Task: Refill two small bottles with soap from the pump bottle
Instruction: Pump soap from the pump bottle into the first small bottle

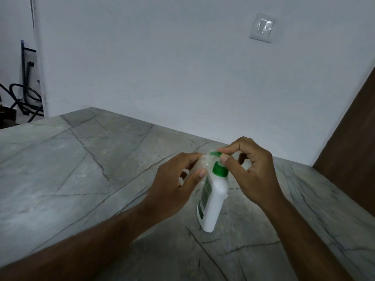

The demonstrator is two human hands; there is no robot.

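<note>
A white pump bottle with a green collar and green label stands on the grey stone counter. My right hand pinches the green pump head between thumb and forefinger. My left hand holds a small clear bottle tilted up against the pump's nozzle, thumb along its side. The small bottle's contents are hard to make out. A second small bottle does not show in this view.
The counter runs back to a white wall with a light switch. A brown wooden panel rises at the right. Dark metal frames stand beyond the counter's far left edge.
</note>
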